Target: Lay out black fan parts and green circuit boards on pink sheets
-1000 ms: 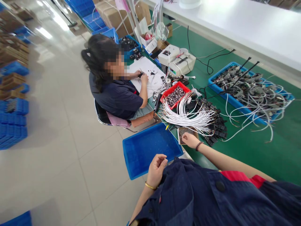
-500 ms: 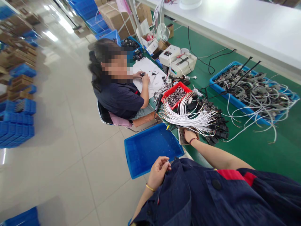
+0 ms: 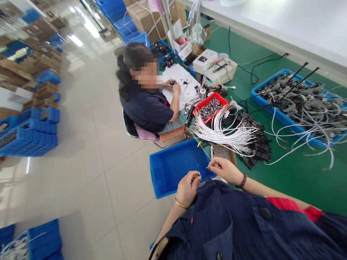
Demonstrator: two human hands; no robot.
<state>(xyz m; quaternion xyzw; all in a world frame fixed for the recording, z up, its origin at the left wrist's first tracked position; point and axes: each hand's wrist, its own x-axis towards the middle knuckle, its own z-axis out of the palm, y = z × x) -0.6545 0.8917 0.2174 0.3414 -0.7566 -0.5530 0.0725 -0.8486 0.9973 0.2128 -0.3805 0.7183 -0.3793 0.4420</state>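
Observation:
My left hand (image 3: pixel 188 187) is closed in a pinch near my dark jacket, holding a tiny part I cannot make out. My right hand (image 3: pixel 225 169) is also pinched on a small thin part, just in front of a small brown box (image 3: pixel 223 152) of tiny pieces at the green table's edge. The two hands are close together, above the corner of a blue tray (image 3: pixel 176 166) that sits below the table edge. A fan of white wires (image 3: pixel 225 131) with black connectors (image 3: pixel 257 144) lies beyond the box.
A red tray (image 3: pixel 210 108) of small dark parts sits behind the wires. A large blue bin (image 3: pixel 271 112) of wired assemblies is at right. A seated co-worker (image 3: pixel 149 101) works at the table's left end beside a white machine (image 3: pixel 217 70). Stacked blue crates (image 3: pixel 29 133) stand on the floor.
My right hand has pulled back from the brown box toward my left hand with a small part pinched. The view has shifted a little to the left.

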